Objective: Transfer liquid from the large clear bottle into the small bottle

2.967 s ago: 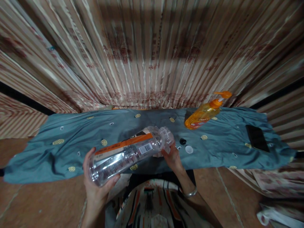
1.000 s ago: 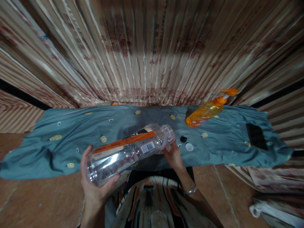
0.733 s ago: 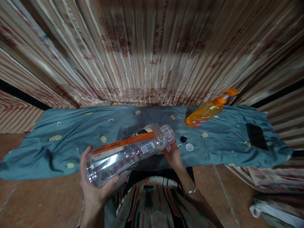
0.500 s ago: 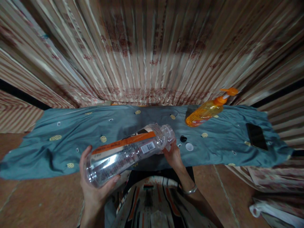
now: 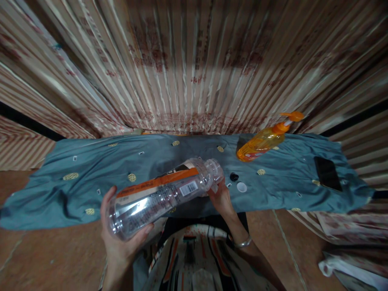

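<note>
A large clear plastic bottle (image 5: 157, 200) with an orange and white label and a barcode lies tilted between my hands, its uncapped neck pointing up and to the right. My left hand (image 5: 123, 238) is wrapped round the base, thumb along the near side. At the neck, my right hand (image 5: 220, 198) grips from below and behind; most of its fingers are hidden. A translucent bit shows by its fingertips, too unclear to name. Just right of this hand, a black cap (image 5: 234, 177) and a white round disc (image 5: 241, 187) lie on the cloth.
A pump bottle (image 5: 260, 143) of orange liquid stands toward the back right of the table covered with blue-green cloth (image 5: 100, 161). A dark phone (image 5: 327, 173) lies at the right end. Striped curtains (image 5: 188, 72) hang behind and at both sides.
</note>
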